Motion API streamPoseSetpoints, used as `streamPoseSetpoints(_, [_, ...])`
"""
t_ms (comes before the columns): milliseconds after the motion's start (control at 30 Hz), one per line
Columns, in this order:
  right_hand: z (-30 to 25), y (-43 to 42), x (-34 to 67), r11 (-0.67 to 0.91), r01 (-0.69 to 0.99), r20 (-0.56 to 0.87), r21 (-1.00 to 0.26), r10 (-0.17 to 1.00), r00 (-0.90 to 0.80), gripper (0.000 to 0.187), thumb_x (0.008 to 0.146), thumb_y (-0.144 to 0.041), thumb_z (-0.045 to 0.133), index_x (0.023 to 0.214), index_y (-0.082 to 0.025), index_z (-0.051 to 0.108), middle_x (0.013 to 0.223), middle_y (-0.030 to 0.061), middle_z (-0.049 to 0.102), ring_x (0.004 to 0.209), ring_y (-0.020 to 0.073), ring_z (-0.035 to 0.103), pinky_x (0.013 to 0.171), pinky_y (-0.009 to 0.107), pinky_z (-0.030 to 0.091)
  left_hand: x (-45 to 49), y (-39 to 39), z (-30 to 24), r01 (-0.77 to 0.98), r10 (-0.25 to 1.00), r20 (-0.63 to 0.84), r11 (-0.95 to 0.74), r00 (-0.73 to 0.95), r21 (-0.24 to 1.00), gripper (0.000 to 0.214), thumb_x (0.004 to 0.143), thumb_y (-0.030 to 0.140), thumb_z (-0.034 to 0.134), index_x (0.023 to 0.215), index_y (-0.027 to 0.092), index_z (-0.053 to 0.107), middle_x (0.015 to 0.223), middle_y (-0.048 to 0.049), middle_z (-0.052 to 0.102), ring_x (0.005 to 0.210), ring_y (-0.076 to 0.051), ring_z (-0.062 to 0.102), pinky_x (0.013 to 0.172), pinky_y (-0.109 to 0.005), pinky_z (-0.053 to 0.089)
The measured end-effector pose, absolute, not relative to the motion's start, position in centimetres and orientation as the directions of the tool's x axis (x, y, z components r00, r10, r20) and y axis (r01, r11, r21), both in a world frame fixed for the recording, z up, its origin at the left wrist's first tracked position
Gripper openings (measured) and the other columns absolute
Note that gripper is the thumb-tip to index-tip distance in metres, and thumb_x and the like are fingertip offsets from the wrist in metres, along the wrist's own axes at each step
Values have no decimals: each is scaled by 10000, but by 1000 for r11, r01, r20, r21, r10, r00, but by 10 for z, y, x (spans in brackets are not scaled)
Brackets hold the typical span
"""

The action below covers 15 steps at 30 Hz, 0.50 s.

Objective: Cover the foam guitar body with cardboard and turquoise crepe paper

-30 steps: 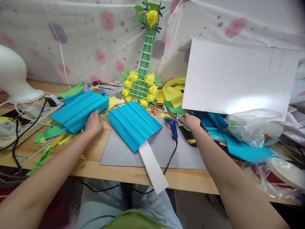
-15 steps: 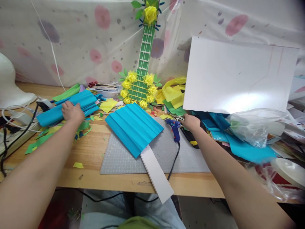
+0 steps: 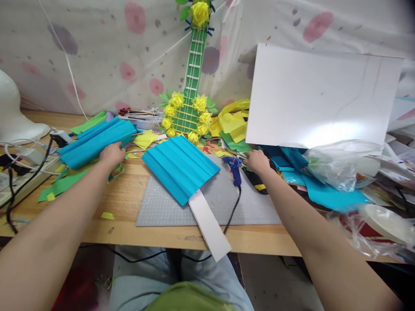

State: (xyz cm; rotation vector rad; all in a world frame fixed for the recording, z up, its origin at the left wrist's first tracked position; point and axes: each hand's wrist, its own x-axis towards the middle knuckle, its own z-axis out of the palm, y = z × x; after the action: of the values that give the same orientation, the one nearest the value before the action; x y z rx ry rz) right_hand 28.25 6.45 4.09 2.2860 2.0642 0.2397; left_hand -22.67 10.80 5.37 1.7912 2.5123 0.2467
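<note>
Gripping a folded bundle of pleated blue paper (image 3: 97,140) at ten o'clock, the left hand (image 3: 112,154) is closing over its near edge; pinching evenly would be keeping the pleats aligned. Right hand (image 3: 257,160), at two o'clock beside the glue gun (image 3: 234,166), is reaching into clutter; its finger state cannot be told. Cutting mat (image 3: 246,207) is offering open room; table edge (image 3: 145,241) is lying at six o'clock.

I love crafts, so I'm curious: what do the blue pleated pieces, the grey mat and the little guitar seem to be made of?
The pleated blue sheet on the mat, and the one under the left hand, look like matte paper: sharp accordion creases. The grey mat looks like a rubbery cutting mat, with a fine printed grid. The green guitar seems to be card or foam sheet with yellow paper roses; which one, I cannot tell.
</note>
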Motion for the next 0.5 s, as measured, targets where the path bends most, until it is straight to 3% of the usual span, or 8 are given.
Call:
streamPoseSetpoints(100, [50, 58, 284, -93, 991, 59, 97, 994, 87, 397, 776, -125, 478, 1149, -131, 615, 1108, 150, 610, 1065, 264, 523, 854, 314, 403, -215, 97, 53, 927, 944, 93, 287, -317, 242, 445, 835, 234, 435, 1260, 139, 525, 1272, -129, 556, 1141, -302, 522, 907, -408, 429])
streamPoseSetpoints(167, [56, 49, 286, -89, 996, -4, -4, 996, 89, 440, 731, -115, 517, 1159, -143, 613, 1126, 133, 617, 1033, 257, 556, 830, 301, 423, -208, 90, 51, 924, 948, 133, 240, -289, 298, 416, 830, 222, 438, 1216, 135, 563, 1238, -118, 584, 1120, -288, 538, 908, -396, 432])
streamPoseSetpoints(267, [57, 33, 286, -55, 956, -158, -289, 987, 9, 485, 698, -201, 604, 1181, -154, 591, 1130, 100, 630, 979, 225, 594, 801, 270, 451, -197, 82, 45, 907, 941, 209, 171, -266, 386, 400, 821, 214, 449, 1184, 110, 580, 1207, -125, 601, 1115, -261, 539, 940, -369, 414])
streamPoseSetpoints(367, [44, 19, 274, -46, 849, -220, -526, 972, -83, 463, 705, -362, 650, 1121, -162, 612, 1078, 79, 652, 940, 204, 606, 791, 268, 465, -183, 78, 37, 830, 921, 207, 179, -330, 529, 412, 807, 292, 512, 1175, 115, 569, 1203, -127, 598, 1102, -243, 546, 947, -346, 412])
streamPoseSetpoints(500, [20, 18, 246, -183, 805, -187, -565, 978, 91, 422, 725, -438, 629, 1011, -129, 630, 931, 98, 676, 829, 210, 623, 709, 288, 474, -155, 71, 25, 600, 875, 51, 288, -482, 747, 577, 698, 460, 658, 1154, 120, 558, 1161, -141, 616, 1025, -244, 595, 863, -334, 468])
